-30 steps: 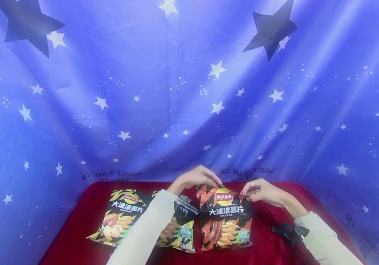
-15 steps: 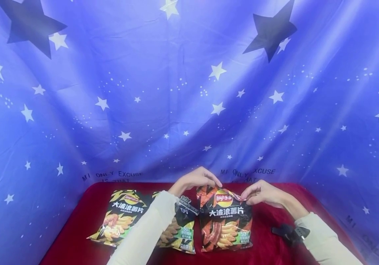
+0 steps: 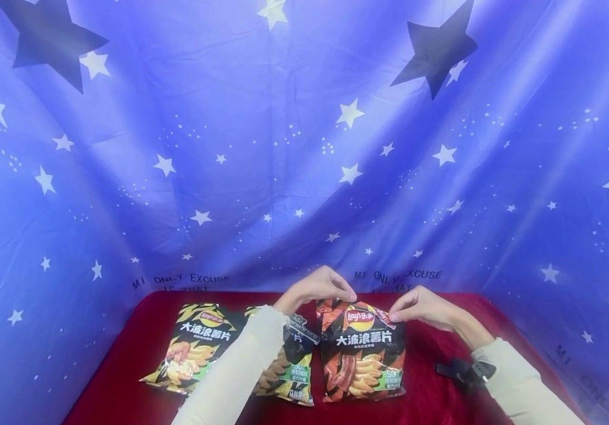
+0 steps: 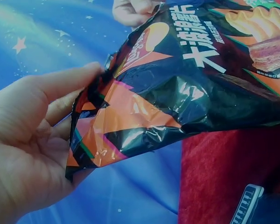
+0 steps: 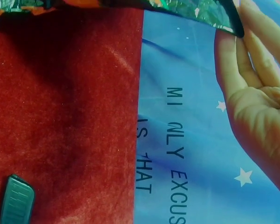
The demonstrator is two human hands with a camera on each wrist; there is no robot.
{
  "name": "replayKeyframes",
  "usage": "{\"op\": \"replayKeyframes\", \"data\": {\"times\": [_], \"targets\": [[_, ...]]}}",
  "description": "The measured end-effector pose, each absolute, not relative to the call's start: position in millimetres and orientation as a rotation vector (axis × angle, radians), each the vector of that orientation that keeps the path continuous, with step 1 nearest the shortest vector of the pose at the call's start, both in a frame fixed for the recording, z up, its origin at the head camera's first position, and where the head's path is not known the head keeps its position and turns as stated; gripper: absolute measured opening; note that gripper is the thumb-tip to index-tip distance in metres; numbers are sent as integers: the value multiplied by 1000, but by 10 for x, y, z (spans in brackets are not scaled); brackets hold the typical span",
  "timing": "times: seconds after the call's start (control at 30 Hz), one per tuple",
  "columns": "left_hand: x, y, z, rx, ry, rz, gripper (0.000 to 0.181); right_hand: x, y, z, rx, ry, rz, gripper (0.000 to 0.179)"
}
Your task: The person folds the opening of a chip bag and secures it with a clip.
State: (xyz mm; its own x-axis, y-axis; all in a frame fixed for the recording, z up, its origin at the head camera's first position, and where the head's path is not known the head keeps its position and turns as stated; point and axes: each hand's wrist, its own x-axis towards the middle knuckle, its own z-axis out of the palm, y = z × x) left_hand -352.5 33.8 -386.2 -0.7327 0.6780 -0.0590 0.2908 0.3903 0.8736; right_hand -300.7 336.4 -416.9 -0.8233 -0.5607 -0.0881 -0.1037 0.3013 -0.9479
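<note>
A red and black Lay's potato chip bag stands or leans at the centre right of the table, its front facing me. My left hand pinches its top edge from above; in the left wrist view the thumb and fingers hold the crinkled top seam. With thumb and fingertips my right hand pinches the upper right corner, which is bent forward. In the right wrist view that hand is at the bag's dark corner. The bag's top looks sealed.
Two yellow and black chip bags lie to the left: one farther left and one partly behind my left sleeve. Red velvet cloth covers the table, and a blue starry curtain hangs around it. Black wrist gear shows by the right sleeve.
The chip bag's upper right corner has folded forward under my right fingers, showing a strip of red and white print. My left hand has hardly moved; the other bags stay put.
</note>
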Motion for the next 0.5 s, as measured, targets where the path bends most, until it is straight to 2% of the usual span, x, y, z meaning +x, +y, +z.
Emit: {"op": "replayKeyframes", "data": {"times": [0.3,0.5], "targets": [[-3490,401,-3854,709,2276,1333,15,-2997,3299,-4136,-500,2244,-1526,9],[-3454,401,-3825,706,2385,1232,15,-2986,3294,-4101,-492,2225,-1528,19]]}}
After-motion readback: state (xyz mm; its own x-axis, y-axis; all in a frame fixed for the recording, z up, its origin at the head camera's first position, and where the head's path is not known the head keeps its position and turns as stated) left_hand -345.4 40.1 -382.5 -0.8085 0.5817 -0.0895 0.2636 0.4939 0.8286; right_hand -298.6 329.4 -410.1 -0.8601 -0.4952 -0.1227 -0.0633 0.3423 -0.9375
